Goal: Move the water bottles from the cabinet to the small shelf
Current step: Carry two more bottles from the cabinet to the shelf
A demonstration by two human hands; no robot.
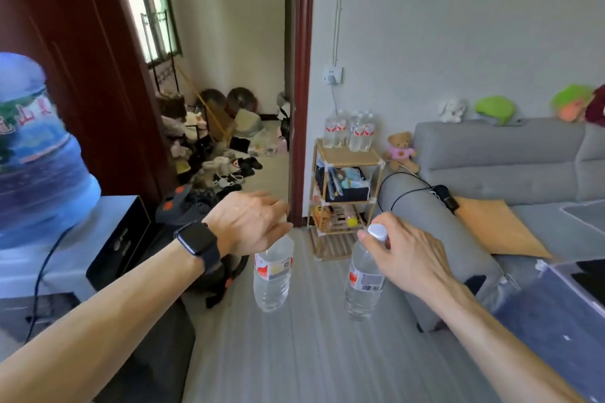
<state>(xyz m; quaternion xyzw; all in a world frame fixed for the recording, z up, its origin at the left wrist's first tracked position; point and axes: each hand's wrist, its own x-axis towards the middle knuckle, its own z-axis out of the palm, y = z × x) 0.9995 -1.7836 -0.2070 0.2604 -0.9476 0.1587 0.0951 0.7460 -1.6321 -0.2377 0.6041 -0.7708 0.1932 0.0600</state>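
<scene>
Two grips at the top, left hand (pixel 252 222) holding left bottle (pixel 273 275), right hand (pixel 407 253) holding right bottle (pixel 362 286): carry both upright to the small shelf (pixel 343 156).

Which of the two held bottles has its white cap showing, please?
The bottle in the right hand; its cap shows, whereas the left hand covers the other bottle's top.

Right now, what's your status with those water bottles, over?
Left hand grips left water bottle at the neck; right hand grips right water bottle at the cap. Small shelf ahead, more bottles on top. Sofa arm beside the route.
</scene>
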